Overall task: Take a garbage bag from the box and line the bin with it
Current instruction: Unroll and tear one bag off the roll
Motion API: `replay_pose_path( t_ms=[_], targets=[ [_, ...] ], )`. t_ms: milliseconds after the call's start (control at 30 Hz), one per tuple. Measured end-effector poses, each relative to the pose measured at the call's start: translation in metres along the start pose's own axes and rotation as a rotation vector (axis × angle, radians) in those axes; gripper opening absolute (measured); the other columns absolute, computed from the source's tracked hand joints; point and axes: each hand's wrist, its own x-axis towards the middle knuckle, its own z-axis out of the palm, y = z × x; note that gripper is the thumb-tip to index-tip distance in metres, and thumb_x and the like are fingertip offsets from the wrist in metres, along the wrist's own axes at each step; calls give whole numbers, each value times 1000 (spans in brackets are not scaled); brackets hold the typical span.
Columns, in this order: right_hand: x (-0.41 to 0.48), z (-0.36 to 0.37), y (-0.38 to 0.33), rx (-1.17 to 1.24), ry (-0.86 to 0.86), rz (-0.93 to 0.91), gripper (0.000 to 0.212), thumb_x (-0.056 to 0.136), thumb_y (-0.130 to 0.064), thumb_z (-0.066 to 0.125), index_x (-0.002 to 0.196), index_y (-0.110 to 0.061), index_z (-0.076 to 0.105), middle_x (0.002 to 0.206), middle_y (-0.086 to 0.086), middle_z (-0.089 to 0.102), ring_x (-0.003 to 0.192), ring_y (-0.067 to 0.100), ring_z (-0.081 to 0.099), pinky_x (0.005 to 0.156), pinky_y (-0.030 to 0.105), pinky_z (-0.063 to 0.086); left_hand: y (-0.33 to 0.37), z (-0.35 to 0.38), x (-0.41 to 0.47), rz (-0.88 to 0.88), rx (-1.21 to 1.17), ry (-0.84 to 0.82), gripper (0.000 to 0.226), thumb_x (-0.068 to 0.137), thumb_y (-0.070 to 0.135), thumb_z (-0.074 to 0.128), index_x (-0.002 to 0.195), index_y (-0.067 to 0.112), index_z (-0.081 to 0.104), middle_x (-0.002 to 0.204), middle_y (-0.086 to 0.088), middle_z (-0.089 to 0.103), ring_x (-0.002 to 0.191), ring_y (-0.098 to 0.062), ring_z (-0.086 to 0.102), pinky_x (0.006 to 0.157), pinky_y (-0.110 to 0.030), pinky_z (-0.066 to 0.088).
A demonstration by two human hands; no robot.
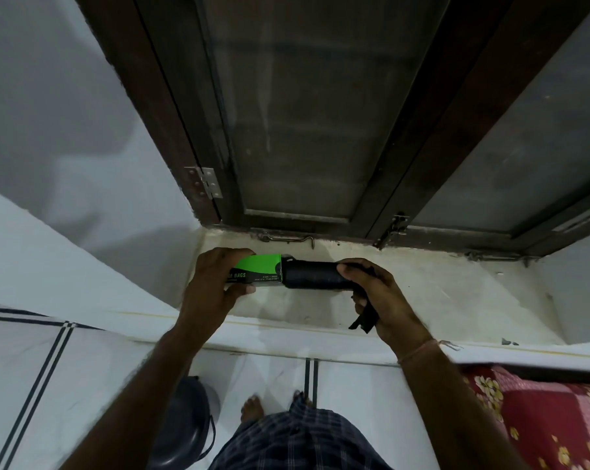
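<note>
I count two hands of mine: my left hand (212, 283) at eight o'clock, my right hand (378, 293) at four. One green garbage bag box (263, 270), one black roll of garbage bags (309, 274), one dark bin (185, 422) at seven o'clock, one metal hinge (205, 183) at ten, one floral cloth (541, 418) far out at four.

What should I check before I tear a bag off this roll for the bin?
1. Steady hold: left hand grips the box: ok.
2. Firm pull: right hand grips the black roll: ok.
3. Clear of the box: the roll's end sits at the box mouth: not ok.
4. Loose end found: a black strip hangs under the right hand: ok.
5. Within reach: the bin stands beside the foot: ok.
6. Bin empty and unlined: cannot tell.
</note>
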Motion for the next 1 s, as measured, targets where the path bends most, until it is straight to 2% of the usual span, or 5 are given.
replay_pose_path(
  t_ms=[300,467,700,833,1000],
  targets=[
    [-2,8,11,228,70,74,14,97,-25,68,106,-15,69,98,24,66,42,10,41,42,21,37,9,-2,-4,21,-7,21,54,84,20,81,134,22,60,128,-2,58,123,-20,44,89,-31,44],
    [-9,5,15,164,50,-39,7,96,-21,70,100,-16,73,84,10,63,48,12,41,45,23,37,15,-7,-7,2,1,45,52,84,26,80,133,23,61,127,-3,59,120,-22,46,88,-35,48],
    [-26,1,12,-95,-10,-309,27,92,-11,73,119,-13,71,107,3,73,69,5,59,60,18,49,14,-10,-15,-85,11,71,57,85,43,75,136,24,59,123,-3,60,113,-24,48,81,-31,40],
    [-29,-4,8,-267,-128,-439,33,90,-3,75,121,-11,71,119,0,73,116,15,66,94,26,56,17,-13,-19,-92,48,51,57,83,35,80,136,27,60,120,-2,60,115,-23,46,80,-33,41],
    [-29,-10,7,-387,-150,-456,32,90,-7,77,120,-15,71,121,0,72,118,18,64,99,27,53,19,-12,-24,-133,68,43,57,81,35,82,134,27,62,122,-2,61,116,-25,48,79,-33,43]
  ],
)
